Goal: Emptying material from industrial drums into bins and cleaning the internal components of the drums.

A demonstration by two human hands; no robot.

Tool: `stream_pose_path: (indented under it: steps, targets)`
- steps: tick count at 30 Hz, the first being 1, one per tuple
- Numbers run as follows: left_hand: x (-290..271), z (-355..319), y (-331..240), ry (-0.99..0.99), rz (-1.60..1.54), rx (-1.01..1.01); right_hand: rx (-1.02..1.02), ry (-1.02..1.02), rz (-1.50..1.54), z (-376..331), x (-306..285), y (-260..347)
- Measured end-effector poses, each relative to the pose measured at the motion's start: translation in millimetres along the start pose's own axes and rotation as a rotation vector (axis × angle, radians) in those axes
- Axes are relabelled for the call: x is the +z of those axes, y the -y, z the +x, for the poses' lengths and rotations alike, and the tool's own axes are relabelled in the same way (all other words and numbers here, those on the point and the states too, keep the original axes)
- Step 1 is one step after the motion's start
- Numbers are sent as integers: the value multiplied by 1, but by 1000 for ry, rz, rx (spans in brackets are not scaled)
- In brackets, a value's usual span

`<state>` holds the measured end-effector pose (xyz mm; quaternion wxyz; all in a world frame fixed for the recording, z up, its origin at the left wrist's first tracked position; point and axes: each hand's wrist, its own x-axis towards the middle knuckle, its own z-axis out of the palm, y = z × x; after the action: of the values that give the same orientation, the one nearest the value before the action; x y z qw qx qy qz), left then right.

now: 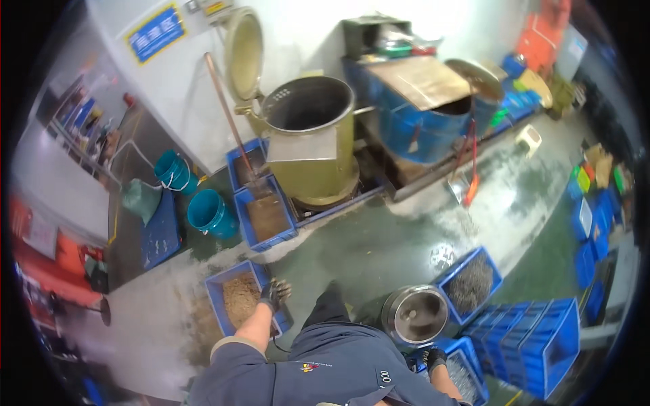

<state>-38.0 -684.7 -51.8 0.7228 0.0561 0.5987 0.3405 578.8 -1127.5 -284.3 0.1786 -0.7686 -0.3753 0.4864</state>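
Observation:
My left hand (275,296), in a dark glove with pale fingertips, is held over the right edge of a blue crate (215,292). Its fingers are stretched out and nothing shows in them. Brown, crumbly material (241,300) lies in that crate. Low on the right, my right hand (434,356), also dark-gloved, has its fingers curled at the corner of another blue crate (479,375). Small silvery metal pieces (462,379) lie inside. Just beyond that hand stands a round steel drum (414,314), its inside partly in view.
A blue crate of grey metal pieces (469,285) sits beside the drum, near stacked blue crates (528,338). Ahead stands a large olive machine tub (308,159), lid raised. A shovel (230,111) rests in crates, with teal buckets (211,213) to their left.

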Motion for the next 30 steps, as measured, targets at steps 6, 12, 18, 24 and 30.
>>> stream_pose_path:
  steps: [6, 12, 18, 24, 30]
  targets:
    - [-110, 51, 32, 267, -424, -95, 457, 90, 725, 113, -41, 154]
    - [-65, 93, -80, -94, -261, 7, 229, -352, 731, 118, -24, 366]
    - [-27, 157, -233, 87, -229, 184, 314, -333, 443, 163, -20, 510]
    - [0, 192, -297, -5, -192, 204, 279, -261, 261, 202, -24, 550]
    - [22, 200, -282, -244, -348, 225, 153, -33, -564, 341, -100, 462]
